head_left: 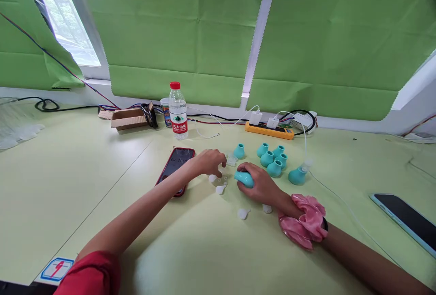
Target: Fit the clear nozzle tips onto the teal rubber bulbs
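Observation:
My right hand [260,184] is wrapped round a teal rubber bulb [244,178], which lies on its side with its neck pointing left. To the left, my left hand [210,162] hovers with thumb and fingers apart, and I see nothing between them. Beneath its fingertips lie small white rings [225,179] and white teardrop-shaped pieces [220,189]. A small clear piece [232,160] is just beyond the fingers. Another white teardrop piece [243,213] rests nearer to me, and a whitish piece [267,208] is partly hidden by my right wrist.
Several teal bulbs [274,168] stand behind my right hand; one bulb with a clear top [297,175] is to the right. A phone [180,155] lies under my left forearm, another phone [405,218] far right. Behind are a water bottle [178,113], cardboard box [128,119] and power strip [269,130].

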`<action>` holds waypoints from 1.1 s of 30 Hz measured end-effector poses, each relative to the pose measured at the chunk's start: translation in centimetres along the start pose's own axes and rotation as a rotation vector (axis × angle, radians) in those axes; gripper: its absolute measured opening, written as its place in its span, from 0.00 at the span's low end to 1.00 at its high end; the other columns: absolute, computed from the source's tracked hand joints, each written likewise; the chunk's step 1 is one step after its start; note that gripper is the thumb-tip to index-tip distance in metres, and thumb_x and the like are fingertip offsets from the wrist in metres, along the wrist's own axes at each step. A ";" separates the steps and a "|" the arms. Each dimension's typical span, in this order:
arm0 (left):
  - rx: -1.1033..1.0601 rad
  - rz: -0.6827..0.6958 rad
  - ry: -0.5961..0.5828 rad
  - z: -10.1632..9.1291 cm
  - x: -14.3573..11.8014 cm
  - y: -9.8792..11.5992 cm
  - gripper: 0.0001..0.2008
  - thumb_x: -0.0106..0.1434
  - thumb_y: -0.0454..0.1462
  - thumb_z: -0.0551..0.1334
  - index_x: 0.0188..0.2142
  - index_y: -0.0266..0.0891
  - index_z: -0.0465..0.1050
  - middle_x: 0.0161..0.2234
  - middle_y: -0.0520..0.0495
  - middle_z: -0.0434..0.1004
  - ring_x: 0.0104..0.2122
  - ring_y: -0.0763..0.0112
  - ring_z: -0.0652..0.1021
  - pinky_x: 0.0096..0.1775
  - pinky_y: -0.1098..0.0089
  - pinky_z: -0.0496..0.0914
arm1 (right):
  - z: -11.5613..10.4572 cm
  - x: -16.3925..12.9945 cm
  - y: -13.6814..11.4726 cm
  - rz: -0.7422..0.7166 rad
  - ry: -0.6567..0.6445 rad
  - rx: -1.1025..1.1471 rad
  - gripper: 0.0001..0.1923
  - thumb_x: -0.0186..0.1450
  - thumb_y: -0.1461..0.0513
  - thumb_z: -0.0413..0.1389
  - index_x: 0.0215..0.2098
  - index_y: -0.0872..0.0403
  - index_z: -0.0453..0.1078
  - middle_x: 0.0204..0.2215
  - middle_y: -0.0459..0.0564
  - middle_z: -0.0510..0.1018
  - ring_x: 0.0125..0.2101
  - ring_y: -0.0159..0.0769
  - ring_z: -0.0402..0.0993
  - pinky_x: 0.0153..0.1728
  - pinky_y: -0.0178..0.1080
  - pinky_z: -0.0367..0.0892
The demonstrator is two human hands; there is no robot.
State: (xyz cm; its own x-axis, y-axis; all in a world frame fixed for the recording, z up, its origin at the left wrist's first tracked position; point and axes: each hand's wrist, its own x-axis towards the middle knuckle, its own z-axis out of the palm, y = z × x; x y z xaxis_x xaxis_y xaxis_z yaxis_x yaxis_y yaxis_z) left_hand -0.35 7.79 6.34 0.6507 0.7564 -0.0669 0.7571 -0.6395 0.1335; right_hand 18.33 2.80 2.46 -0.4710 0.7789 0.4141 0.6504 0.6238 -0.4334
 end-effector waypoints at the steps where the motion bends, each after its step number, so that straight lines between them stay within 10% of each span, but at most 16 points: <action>1: -0.001 0.013 -0.013 0.0 -0.1 0.1 0.17 0.44 0.38 0.65 0.36 0.41 0.71 0.26 0.47 0.70 0.33 0.62 0.71 0.31 0.71 0.62 | 0.1 0.0 0.1 0.002 0.038 0.022 0.12 0.52 0.64 0.52 0.35 0.52 0.59 0.31 0.49 0.70 0.34 0.38 0.68 0.35 0.41 0.63; 11: -0.172 0.115 0.005 -1.4 -0.4 -0.5 0.11 0.52 0.37 0.56 0.36 0.38 0.69 0.25 0.49 0.71 0.27 0.72 0.70 0.27 0.76 0.60 | 0.0 0.5 1.3 0.100 0.277 0.181 0.12 0.57 0.60 0.51 0.36 0.52 0.52 0.37 0.51 0.69 0.39 0.38 0.68 0.39 0.42 0.63; 20: -0.527 0.218 -0.048 -1.2 0.0 -1.4 0.10 0.51 0.35 0.59 0.33 0.34 0.71 0.23 0.50 0.69 0.23 0.76 0.69 0.26 0.77 0.62 | -0.1 0.8 3.2 0.173 0.232 -0.058 0.11 0.54 0.59 0.53 0.24 0.52 0.52 0.24 0.46 0.70 0.32 0.41 0.71 0.29 0.40 0.64; 24: -0.789 0.152 -0.039 -1.3 0.1 -1.2 0.12 0.50 0.38 0.60 0.33 0.32 0.70 0.20 0.49 0.70 0.20 0.77 0.68 0.25 0.75 0.64 | -0.6 0.5 1.7 -0.065 0.428 -0.106 0.11 0.52 0.60 0.56 0.27 0.52 0.57 0.38 0.54 0.71 0.41 0.43 0.67 0.40 0.46 0.62; 33: -1.196 0.050 -0.298 -0.3 0.4 -0.4 0.15 0.51 0.44 0.60 0.31 0.33 0.66 0.19 0.48 0.71 0.18 0.76 0.70 0.24 0.75 0.64 | 0.5 -0.2 0.4 -0.402 0.276 -0.080 0.11 0.57 0.66 0.52 0.39 0.52 0.62 0.33 0.50 0.74 0.34 0.34 0.69 0.33 0.37 0.66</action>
State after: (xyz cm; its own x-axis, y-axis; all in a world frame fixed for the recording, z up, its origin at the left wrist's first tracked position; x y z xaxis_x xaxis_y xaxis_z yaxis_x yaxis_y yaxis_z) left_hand -0.36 8.40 6.59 0.7841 0.5735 -0.2372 0.3030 -0.0202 0.9528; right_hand 18.39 2.91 1.82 -0.5256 0.4249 0.7371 0.4988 0.8557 -0.1376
